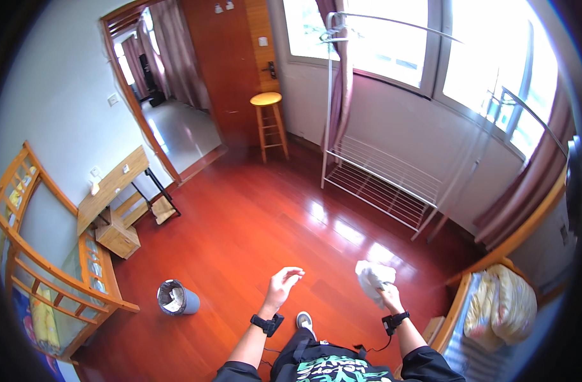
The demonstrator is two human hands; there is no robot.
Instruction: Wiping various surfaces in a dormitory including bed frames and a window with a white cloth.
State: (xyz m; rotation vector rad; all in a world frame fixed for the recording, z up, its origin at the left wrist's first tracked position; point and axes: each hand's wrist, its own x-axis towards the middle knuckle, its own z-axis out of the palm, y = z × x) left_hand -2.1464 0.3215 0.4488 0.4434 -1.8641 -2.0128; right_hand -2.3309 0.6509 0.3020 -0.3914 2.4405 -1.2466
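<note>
My right hand (391, 297) grips a crumpled white cloth (374, 278), which hangs over the red wooden floor (252, 229). To its left, my left hand (284, 285) is raised in front of me with its fingers curved and nothing in them. Each wrist wears a black strap with a small device. Beneath my hands, one grey-and-white shoe (304, 320) shows on the floor. A grey waste bin (188, 302) with a dark liner and pale litter inside stands on the floor to the left of my left hand.
A white metal clothes rack (381, 176) stands under the windows. Beside the door (224, 71) is a wooden stool (267, 100). A wooden desk (112, 184) lines the left wall near a bunk bed (61, 272). Folded quilts (503, 305) lie on a bed at right.
</note>
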